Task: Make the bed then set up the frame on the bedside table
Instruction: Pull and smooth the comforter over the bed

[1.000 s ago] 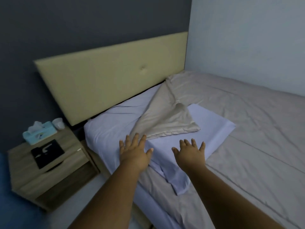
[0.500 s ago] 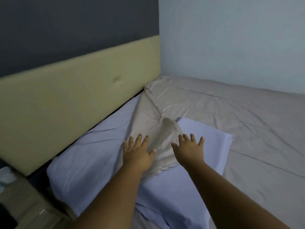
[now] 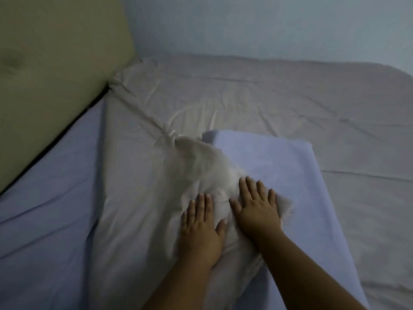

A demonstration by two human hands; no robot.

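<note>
A beige cover (image 3: 279,108) lies across the bed, and one of its corners is folded back (image 3: 143,180) over a pale blue pillow (image 3: 277,162). My left hand (image 3: 200,227) and my right hand (image 3: 257,206) rest flat side by side on that folded corner, fingers spread and pointing away from me. Neither hand grips the cloth. More pale blue fabric (image 3: 49,198) shows on the left, beside the headboard. The frame and the bedside table are out of view.
A padded beige headboard (image 3: 51,63) runs along the upper left. A pale wall (image 3: 268,25) borders the far side of the bed. The beige cover is creased near the far corner.
The view has swung right and closer to the bed, so the bedside table has left the frame. Both hands have moved forward from the pillow's edge onto the folded beige corner.
</note>
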